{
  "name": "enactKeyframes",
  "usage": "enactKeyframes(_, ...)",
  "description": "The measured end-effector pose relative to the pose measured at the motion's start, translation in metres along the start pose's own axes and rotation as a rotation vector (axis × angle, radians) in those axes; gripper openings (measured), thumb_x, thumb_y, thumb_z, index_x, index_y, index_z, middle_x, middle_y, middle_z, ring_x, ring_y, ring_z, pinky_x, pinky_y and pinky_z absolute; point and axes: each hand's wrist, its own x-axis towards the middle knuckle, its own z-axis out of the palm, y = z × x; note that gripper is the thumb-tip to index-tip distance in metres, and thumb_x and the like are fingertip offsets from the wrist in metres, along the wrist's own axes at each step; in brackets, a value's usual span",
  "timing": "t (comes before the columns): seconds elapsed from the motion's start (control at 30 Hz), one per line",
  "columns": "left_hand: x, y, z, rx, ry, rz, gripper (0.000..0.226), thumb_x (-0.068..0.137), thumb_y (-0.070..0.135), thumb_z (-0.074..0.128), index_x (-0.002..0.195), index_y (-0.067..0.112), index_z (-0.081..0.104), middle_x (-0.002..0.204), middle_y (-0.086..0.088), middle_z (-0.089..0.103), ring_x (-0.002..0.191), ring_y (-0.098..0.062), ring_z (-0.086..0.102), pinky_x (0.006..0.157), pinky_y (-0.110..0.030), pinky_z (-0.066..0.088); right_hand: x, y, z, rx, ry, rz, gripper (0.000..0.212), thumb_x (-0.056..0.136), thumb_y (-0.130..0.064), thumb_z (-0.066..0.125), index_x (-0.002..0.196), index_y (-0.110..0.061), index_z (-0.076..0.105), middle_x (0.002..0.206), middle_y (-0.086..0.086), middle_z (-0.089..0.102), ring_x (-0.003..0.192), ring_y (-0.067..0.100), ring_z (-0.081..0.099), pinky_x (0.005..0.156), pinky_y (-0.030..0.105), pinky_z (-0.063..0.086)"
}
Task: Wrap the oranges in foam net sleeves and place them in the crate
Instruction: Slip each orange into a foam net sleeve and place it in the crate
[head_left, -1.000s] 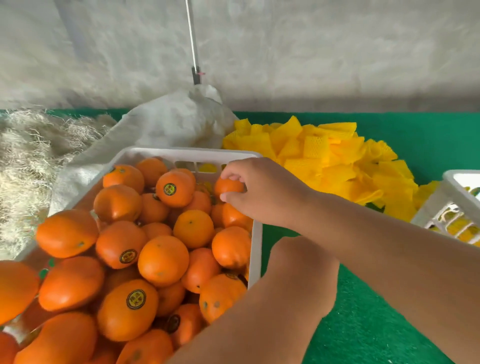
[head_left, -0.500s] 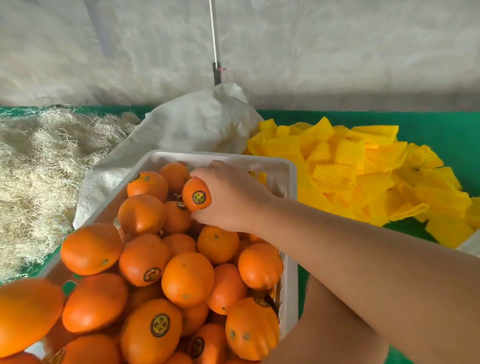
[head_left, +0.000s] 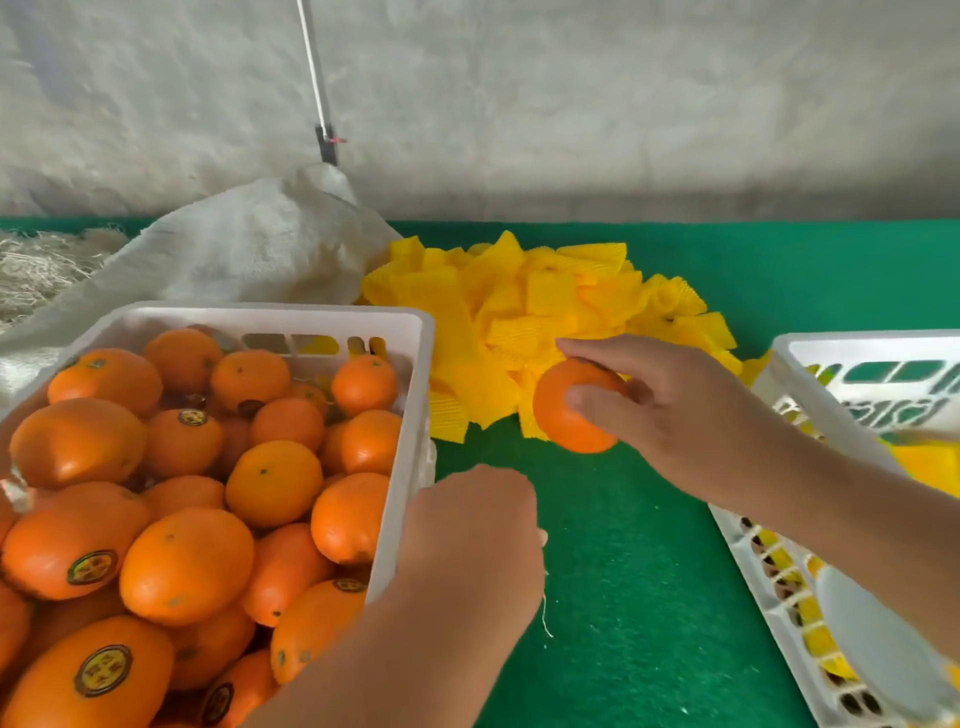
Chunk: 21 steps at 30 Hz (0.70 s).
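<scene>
Orange lifted clear of the supply crate

The right hand (head_left: 670, 410) grasps an orange (head_left: 563, 415) mid-frame over the yellow foam sleeves (head_left: 524, 322); the left hand (head_left: 467, 545), fingers curled under, holds nothing visible beside the full crate (head_left: 410, 415).

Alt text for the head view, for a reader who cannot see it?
A right hand holds an orange over a pile of yellow foam sleeves on a green table. The left hand rests beside a white crate full of oranges.
</scene>
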Motion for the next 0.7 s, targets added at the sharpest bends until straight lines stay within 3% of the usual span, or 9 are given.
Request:
enactKeyframes(0.1,0.003,0.004,0.006,-0.095,0.160,0.060,0.071,0.089,0.077,0.062,0.126,0.024,0.033,0.106,0.008,0.051,0.087,-0.012,0.056,0.069,-0.025,0.039,-0.022,0.021,-0.001,-0.023,-0.049,0.124,0.075,0.083,-0.075,0.048,0.149,-0.042,0.055,0.146,-0.017,0.057,0.126,0.003,0.055,0.099,0.023,0.044)
enactKeyframes(0.17,0.003,0.007,0.010,-0.188,0.180,0.239,0.101,0.080,0.081,0.068,0.150,0.036,0.010,0.141,0.011,0.038,0.115,-0.007,0.049,0.086,-0.024,0.037,-0.032,0.024,0.004,0.010,-0.118,0.145,0.056,0.095,-0.067,0.054,0.142,-0.039,0.063,0.132,-0.019,0.065,0.109,-0.004,0.060,0.084,0.016,0.043)
enactKeyframes(0.23,0.001,0.012,0.009,-0.263,0.173,0.347,0.101,0.078,0.077,0.074,0.150,0.044,0.012,0.141,0.019,0.033,0.111,0.002,0.042,0.081,-0.017,0.035,-0.037,0.019,0.010,0.088,-0.180,0.137,0.031,0.103,-0.050,0.058,0.119,-0.031,0.075,0.100,-0.013,0.074,0.079,0.003,0.064,0.064,0.026,0.043)
enactKeyframes(0.3,0.001,0.013,0.009,-0.271,0.186,0.358,0.079,0.080,0.071,0.076,0.137,0.044,0.029,0.125,0.019,0.044,0.097,0.000,0.049,0.069,-0.011,0.033,-0.036,0.015,0.014,0.153,-0.234,0.136,0.028,0.106,-0.041,0.056,0.099,-0.021,0.075,0.086,0.000,0.073,0.071,0.018,0.066,0.062,0.041,0.050)
enactKeyframes(0.37,0.002,0.012,0.007,-0.248,0.225,0.325,0.063,0.082,0.069,0.073,0.125,0.042,0.036,0.111,0.020,0.046,0.089,-0.003,0.051,0.063,-0.012,0.030,-0.033,0.012,0.014,0.293,-0.319,0.191,0.031,0.106,-0.043,0.055,0.102,-0.019,0.075,0.091,-0.001,0.078,0.080,0.016,0.075,0.076,0.035,0.061)
enactKeyframes(0.47,0.002,0.010,0.007,-0.172,0.185,0.227,0.071,0.082,0.070,0.075,0.130,0.040,0.032,0.111,0.017,0.043,0.092,-0.007,0.046,0.064,-0.016,0.026,-0.015,0.022,0.012,0.446,-0.356,0.389,0.037,0.104,-0.054,0.054,0.127,-0.030,0.070,0.116,-0.007,0.077,0.095,0.018,0.079,0.091,0.043,0.062)
enactKeyframes(0.53,0.002,0.007,0.009,-0.093,0.124,0.185,0.077,0.081,0.070,0.076,0.135,0.037,0.031,0.118,0.012,0.048,0.096,-0.009,0.043,0.072,-0.024,0.032,0.005,0.038,0.015,0.238,-0.337,0.443,0.044,0.104,-0.053,0.056,0.140,-0.027,0.062,0.129,-0.006,0.071,0.099,0.015,0.077,0.091,0.042,0.063)
enactKeyframes(0.63,0.002,0.006,0.013,-0.067,0.057,0.179,0.078,0.081,0.069,0.077,0.135,0.034,0.033,0.118,0.009,0.051,0.096,-0.013,0.045,0.076,-0.030,0.034,0.035,0.066,0.031,-0.196,-0.319,0.383,0.044,0.104,-0.042,0.064,0.142,-0.019,0.062,0.139,0.005,0.065,0.113,0.021,0.070,0.098,0.043,0.058)
enactKeyframes(0.7,-0.004,0.008,0.017,-0.052,0.055,0.205,0.078,0.081,0.069,0.076,0.135,0.034,0.032,0.122,0.009,0.053,0.098,-0.015,0.048,0.077,-0.032,0.036,0.053,0.082,0.048,-0.334,-0.295,0.360,0.041,0.104,-0.037,0.065,0.141,-0.021,0.061,0.147,0.006,0.059,0.120,0.024,0.065,0.102,0.041,0.053)
